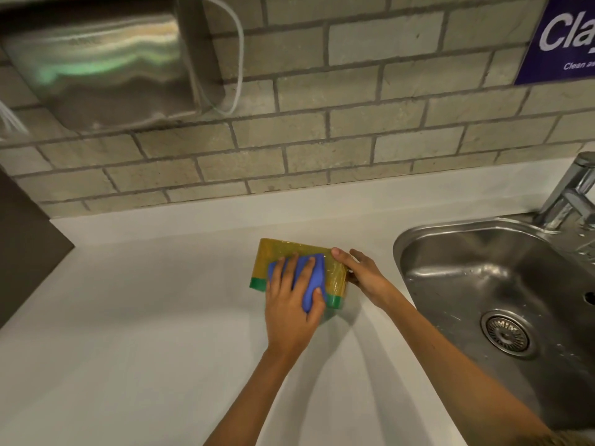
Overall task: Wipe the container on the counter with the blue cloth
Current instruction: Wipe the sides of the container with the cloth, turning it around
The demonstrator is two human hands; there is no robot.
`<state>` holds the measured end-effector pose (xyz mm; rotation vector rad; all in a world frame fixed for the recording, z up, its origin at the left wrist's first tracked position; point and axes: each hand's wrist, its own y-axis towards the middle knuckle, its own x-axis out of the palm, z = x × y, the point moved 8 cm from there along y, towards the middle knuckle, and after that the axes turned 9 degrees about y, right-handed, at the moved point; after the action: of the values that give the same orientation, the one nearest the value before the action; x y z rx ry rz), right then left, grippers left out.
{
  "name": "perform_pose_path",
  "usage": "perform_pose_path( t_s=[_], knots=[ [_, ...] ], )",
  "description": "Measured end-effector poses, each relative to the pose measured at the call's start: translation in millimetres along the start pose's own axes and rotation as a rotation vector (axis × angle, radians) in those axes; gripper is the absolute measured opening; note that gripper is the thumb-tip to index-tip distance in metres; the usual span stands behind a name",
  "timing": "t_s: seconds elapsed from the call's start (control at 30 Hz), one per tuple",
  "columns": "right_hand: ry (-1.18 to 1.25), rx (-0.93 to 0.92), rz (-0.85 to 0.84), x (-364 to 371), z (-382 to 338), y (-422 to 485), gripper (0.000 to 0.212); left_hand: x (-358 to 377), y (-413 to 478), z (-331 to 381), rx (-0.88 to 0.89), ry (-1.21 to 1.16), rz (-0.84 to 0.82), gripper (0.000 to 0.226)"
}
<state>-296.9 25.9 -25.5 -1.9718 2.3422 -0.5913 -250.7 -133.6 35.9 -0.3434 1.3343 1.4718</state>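
A yellow see-through container (pixel 283 251) with a green lid edge lies on its side on the white counter (pixel 145 317), left of the sink. My left hand (pixel 291 304) presses a folded blue cloth (pixel 312 281) flat against the container's upper side, fingers spread over the cloth. My right hand (pixel 362 273) grips the container's right end, thumb on top and fingers behind it. The cloth and my left hand hide the container's middle.
A stainless steel sink (pixel 502 284) with a drain lies close on the right, its tap (pixel 570 194) at the back. A metal dispenser (pixel 106 66) hangs on the brick wall above left. A dark panel (pixel 25 246) borders the counter's left side.
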Motion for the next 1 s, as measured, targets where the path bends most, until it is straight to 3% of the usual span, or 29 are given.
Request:
perform_pose_path(
  t_s=[0.07, 0.13, 0.3, 0.47, 0.53, 0.6, 0.7, 0.83, 0.93, 1.0],
  knots=[
    [-0.023, -0.001, -0.003, 2, -1, -1, 0.142, -5, 7, -13, -0.170, -0.026, 0.016, 0.055],
    [-0.031, -0.001, 0.000, 3, -1, -2, 0.144, -5, 14, -4, -0.225, -0.001, 0.025, 0.055],
    [-0.018, -0.003, 0.012, 2, -1, -2, 0.148, 3, -1, 21, 0.056, 0.044, -0.008, 0.053],
    [-0.013, 0.003, 0.016, 4, -2, -4, 0.143, -3, 8, -12, -0.201, -0.033, 0.001, 0.058],
    [-0.012, 0.006, 0.023, 4, -2, -4, 0.144, 0, 8, 6, -0.149, -0.009, -0.003, 0.057],
    [-0.008, 0.006, 0.024, 3, -2, -4, 0.146, 4, 0, 23, 0.037, 0.030, -0.008, 0.054],
    [0.004, 0.025, 0.008, 4, 0, -2, 0.124, 3, -12, 15, 0.204, 0.053, 0.048, 0.051],
    [0.005, 0.037, 0.029, 3, 2, 1, 0.106, 1, -6, 4, -0.026, -0.019, 0.046, 0.051],
    [-0.004, 0.038, 0.012, 2, 2, 1, 0.098, 9, -6, 19, 0.063, 0.020, -0.012, 0.052],
    [0.001, 0.040, 0.022, -1, 3, 3, 0.103, 6, 2, 3, 0.012, -0.009, -0.006, 0.053]
  ],
)
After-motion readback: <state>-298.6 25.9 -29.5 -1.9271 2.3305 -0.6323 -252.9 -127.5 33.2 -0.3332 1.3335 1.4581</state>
